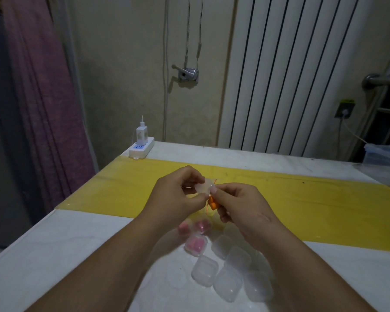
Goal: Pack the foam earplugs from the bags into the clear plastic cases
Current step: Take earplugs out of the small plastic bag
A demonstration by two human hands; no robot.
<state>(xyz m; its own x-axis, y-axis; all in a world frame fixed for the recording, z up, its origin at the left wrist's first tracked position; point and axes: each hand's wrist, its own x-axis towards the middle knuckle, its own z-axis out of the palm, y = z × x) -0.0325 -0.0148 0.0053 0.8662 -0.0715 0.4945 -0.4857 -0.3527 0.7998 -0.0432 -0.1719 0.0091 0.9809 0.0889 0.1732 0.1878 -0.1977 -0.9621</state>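
Nearest the camera, below the forearms, a cluster of empty cases (223,273) lies on the white table (54,255). Just past them, at 11 o'clock, are pink-filled cases (195,245).

Above these, both hands meet over the yellow strip (302,199). The left hand (178,194) has thumb and fingers curled round the held case (204,188), pinching it in the air. The right hand (236,203) touches that case with its thumb tip. Its lower fingers are curled round orange earplugs (211,203), seemingly still in a bag (212,210).

The earplugs hang just at 5 o'clock of the held case, long axis roughly upright, so the right hand is nearer. I cannot tell whether the lid is open.

The table's left edge is well apart at 9 o'clock. Bare strip lies open at 12 and 3 o'clock, and the power strip (141,149) sits far off at 11.
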